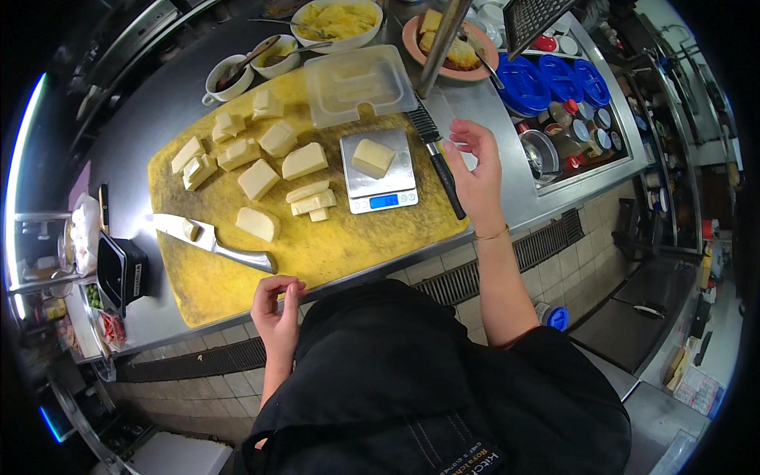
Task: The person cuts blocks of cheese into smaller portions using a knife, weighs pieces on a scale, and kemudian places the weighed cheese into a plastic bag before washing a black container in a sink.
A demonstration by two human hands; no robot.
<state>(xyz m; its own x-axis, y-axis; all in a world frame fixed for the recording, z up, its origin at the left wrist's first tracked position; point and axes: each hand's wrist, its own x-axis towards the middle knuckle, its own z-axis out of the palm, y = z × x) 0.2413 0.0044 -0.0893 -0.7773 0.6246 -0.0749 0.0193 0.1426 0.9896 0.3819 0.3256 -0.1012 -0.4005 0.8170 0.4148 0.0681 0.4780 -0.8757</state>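
Observation:
My right hand (478, 178) hovers at the right edge of the yellow cutting board (332, 255), fingers spread and holding nothing. Closest to it lies a black-handled kitchen tool with a ribbed blade (448, 184). A digital scale (350, 184) carries one pale yellow block (373, 158), apparently butter; its display is lit. Over the board's front edge is my left hand (276, 312), empty, with loosely curled fingers and the thumb apart. Just beyond it rests a chef's knife (243, 254), a small piece (190, 230) on its blade. Several similar blocks (258, 179) are spread across the board, some stacked.
Behind the scale lies a translucent plastic lid (359, 83). White cups (230, 83) and a bowl of yellow food (341, 24) stand farther back. A metal post (442, 50) rises beside a pink-rimmed plate (415, 44). At left is a black container (122, 270); blue lids (522, 86) sit right.

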